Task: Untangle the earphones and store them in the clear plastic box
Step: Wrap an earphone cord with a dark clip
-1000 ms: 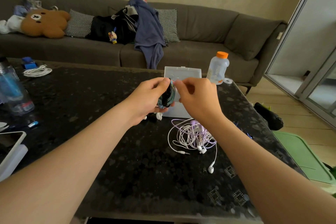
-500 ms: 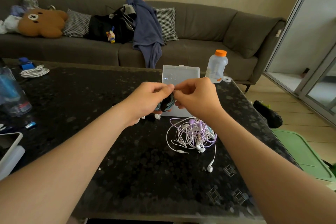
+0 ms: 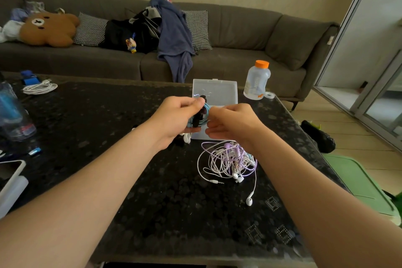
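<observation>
Blue earphone coil [image 3: 201, 115] held above table [image 3: 108, 115], in front of open box [image 3: 215, 91], left hand [image 3: 176, 117] fingers curled round it, right hand [image 3: 233, 123] fingers pinching its edge, white-purple tangle [image 3: 228, 161] lying under right wrist.

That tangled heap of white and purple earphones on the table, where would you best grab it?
Probably from above, pinching the top of the earphone tangle, where the loops bunch thickest. The loose white earbud and plug trailing toward the near edge would only drag the knot.
</observation>
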A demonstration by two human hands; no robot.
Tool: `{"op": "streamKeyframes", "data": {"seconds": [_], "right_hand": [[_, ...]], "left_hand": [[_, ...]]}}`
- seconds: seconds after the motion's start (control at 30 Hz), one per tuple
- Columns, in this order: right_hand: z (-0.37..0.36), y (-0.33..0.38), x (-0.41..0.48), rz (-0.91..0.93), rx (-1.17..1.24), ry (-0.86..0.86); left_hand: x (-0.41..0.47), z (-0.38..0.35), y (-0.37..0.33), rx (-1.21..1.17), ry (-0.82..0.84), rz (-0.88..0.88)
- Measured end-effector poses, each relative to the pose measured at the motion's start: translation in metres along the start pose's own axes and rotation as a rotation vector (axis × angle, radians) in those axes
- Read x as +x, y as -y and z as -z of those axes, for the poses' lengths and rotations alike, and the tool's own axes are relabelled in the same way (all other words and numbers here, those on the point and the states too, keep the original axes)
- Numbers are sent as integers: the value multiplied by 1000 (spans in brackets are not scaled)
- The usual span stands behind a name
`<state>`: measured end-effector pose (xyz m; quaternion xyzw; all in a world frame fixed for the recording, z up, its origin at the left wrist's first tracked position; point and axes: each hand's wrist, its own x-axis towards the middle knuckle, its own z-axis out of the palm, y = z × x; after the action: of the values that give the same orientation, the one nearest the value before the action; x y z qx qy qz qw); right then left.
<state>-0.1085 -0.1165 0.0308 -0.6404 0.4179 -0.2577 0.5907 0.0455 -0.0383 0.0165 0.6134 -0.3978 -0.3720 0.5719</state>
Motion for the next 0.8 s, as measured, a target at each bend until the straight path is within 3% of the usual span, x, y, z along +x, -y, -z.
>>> {"op": "streamKeyframes", "data": {"seconds": [0.17,0.57,0.8], "right_hand": [[3,-6,4,159,11,25],[1,-20,46,355,-243,-82],[12,-23,76,214,-199,-266]], "left_hand": [[6,-1,-1,-138,27,94],[47,-29,2,21,-103,9],[67,-43,0,243,-77,3]]}}
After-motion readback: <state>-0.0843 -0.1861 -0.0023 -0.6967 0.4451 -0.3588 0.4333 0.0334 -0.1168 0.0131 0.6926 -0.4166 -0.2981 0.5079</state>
